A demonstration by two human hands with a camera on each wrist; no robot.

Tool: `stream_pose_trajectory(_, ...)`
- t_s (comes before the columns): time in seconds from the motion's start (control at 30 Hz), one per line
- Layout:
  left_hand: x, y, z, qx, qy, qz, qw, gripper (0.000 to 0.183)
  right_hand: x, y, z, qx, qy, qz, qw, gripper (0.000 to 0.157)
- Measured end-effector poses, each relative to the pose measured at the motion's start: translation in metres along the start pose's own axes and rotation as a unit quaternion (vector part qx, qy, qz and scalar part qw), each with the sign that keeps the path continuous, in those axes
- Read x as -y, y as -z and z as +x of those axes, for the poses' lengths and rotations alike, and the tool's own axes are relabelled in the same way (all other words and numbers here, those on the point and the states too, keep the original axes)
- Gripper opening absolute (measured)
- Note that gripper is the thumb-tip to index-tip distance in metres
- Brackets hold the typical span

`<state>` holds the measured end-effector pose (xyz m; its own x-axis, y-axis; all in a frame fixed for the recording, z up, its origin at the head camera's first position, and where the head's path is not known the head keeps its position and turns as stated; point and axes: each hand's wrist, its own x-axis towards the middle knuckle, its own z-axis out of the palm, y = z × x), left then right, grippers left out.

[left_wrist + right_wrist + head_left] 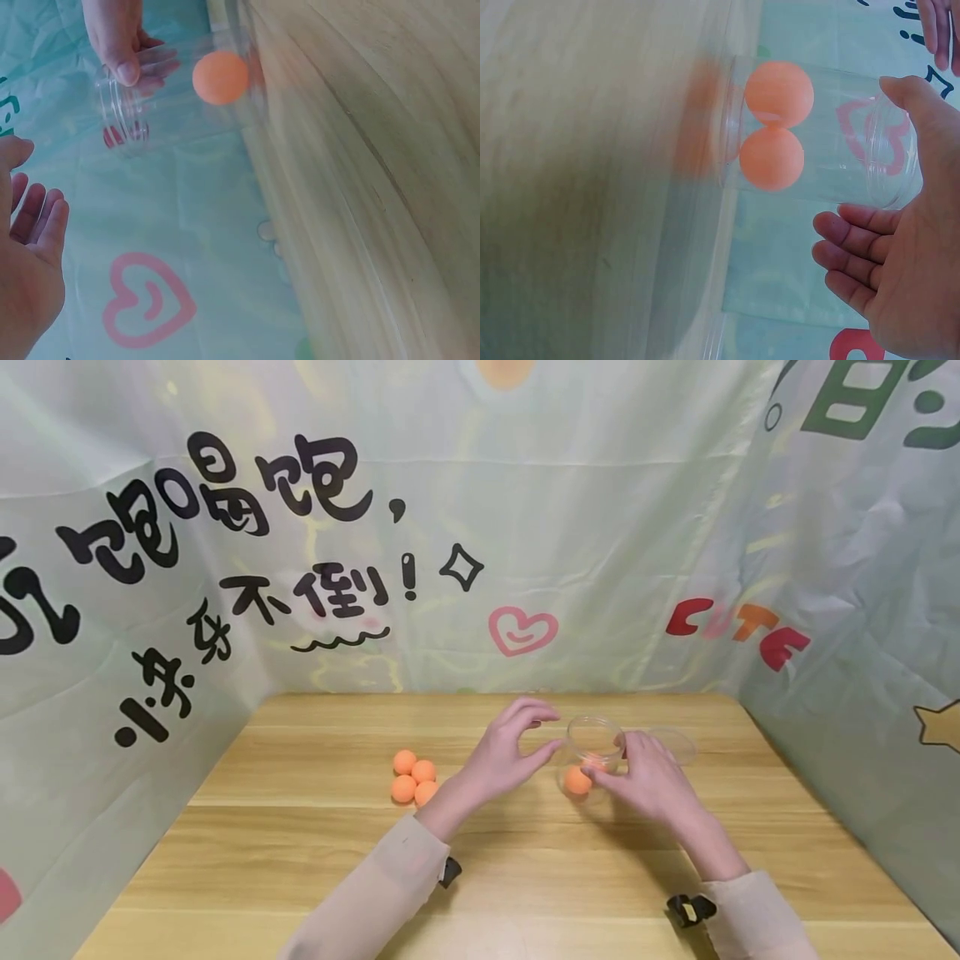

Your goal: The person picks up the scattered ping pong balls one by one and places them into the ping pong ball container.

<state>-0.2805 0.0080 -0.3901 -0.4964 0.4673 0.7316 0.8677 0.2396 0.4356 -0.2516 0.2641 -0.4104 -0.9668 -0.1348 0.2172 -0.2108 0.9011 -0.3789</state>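
A clear plastic jar (591, 745) stands upright and uncovered on the table, with two orange balls (772, 159) side by side at its bottom in the right wrist view. My right hand (654, 778) holds the jar from its right side, thumb in front and fingers curled around behind. To the left of the jar's mouth, my left hand (506, 747) hovers with thumb and fingers apart, nothing between them. Several orange balls (403, 788) lie in a cluster on the table, left of the left forearm.
A clear round lid (677, 746) lies behind the right hand. Wooden tabletop (300, 860) extends to a printed cloth backdrop (600, 543) at the back and both sides. Black wrist straps (690, 910) sit at the sleeve cuffs.
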Motion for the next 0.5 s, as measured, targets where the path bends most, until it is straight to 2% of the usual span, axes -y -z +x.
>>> stream_pose_trajectory(0.13,-0.002,0.004,-0.006,-0.007,0.003,0.002,1.0,0.033,0.001,0.0,0.001,0.002,0.001,-0.002,1.0,0.083)
stream_pose_trajectory(0.5,-0.001,0.02,-0.026,0.0,0.059,0.032,0.9977,0.035,0.0,0.0,0.0,0.0,0.001,0.003,1.0,0.085)
